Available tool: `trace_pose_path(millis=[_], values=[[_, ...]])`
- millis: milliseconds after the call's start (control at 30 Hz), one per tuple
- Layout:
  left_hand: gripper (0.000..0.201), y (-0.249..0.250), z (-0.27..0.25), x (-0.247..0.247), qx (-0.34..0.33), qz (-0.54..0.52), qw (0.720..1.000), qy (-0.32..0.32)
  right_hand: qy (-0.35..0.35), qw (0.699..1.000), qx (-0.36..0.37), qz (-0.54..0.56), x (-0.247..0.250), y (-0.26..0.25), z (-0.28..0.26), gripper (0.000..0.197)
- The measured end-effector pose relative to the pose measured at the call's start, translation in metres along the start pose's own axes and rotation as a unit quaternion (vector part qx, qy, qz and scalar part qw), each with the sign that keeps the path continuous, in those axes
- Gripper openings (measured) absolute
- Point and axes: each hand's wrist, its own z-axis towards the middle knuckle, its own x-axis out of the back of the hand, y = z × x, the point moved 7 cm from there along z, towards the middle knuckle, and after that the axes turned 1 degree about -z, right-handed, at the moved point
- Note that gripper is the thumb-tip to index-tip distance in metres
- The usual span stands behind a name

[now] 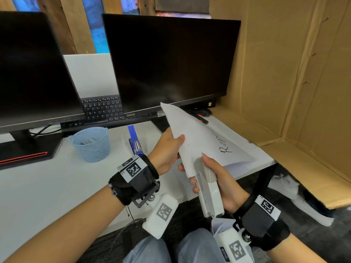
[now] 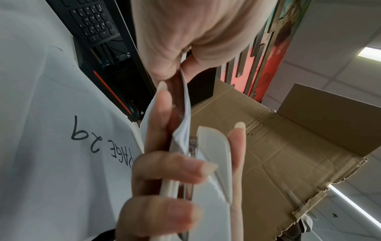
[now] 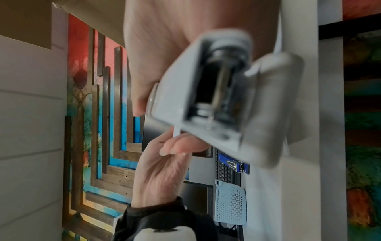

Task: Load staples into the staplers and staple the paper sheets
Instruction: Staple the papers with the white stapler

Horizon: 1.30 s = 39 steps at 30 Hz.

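your right hand (image 1: 218, 179) grips the white stapler (image 1: 208, 186) in the air at the desk's front edge, thumb pointing to 12 o'clock along its top. its mouth straddles the lower corner of the paper sheets (image 1: 187, 133), which your left hand (image 1: 167, 147) pinches at their 9 o'clock edge. the sheets look light and floppy, so hold close to the corner; the stapler looks rigid, likely needing a firm squeeze.

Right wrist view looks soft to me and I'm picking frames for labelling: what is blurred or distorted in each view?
Right wrist: the white stapler is close and blurred, the background sharper. Left wrist: near fingers are soft, the writing on the paper sheets is readable. Head: sharp, wide-angle bending at the edges, dark monitors without glare.
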Motion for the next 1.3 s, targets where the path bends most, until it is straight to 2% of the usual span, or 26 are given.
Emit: trace_pose_path(millis=[67, 200, 333, 433, 633, 900, 1300], values=[[0.03, 0.001, 0.0, -0.001, -0.004, -0.001, 1.0, -0.001, -0.008, 1.0, -0.004, 0.003, 0.0, -0.002, -0.001, 0.055], [0.03, 0.003, 0.0, 0.0, -0.006, -0.009, 1.0, 0.007, -0.024, 1.0, 0.004, 0.012, 0.002, -0.005, 0.0, 0.071], [0.037, 0.003, 0.001, 0.001, -0.004, -0.021, 1.0, 0.017, -0.004, 1.0, 0.011, 0.028, 0.006, -0.007, 0.001, 0.067], [0.037, 0.003, 0.001, 0.003, -0.005, -0.02, 1.0, 0.014, -0.002, 0.999, 0.015, 0.036, 0.009, -0.009, 0.002, 0.086], [0.038, 0.002, 0.001, 0.006, -0.002, -0.015, 1.0, 0.013, -0.007, 0.999, 0.016, 0.05, 0.009, -0.011, 0.001, 0.07], [0.039, 0.002, 0.002, 0.006, 0.003, -0.012, 1.0, 0.02, -0.014, 0.999, 0.018, 0.036, 0.005, -0.01, 0.001, 0.074], [0.042, 0.004, 0.001, 0.006, 0.002, -0.001, 1.0, 0.02, 0.006, 0.999, 0.017, 0.035, 0.005, -0.011, 0.001, 0.061]])
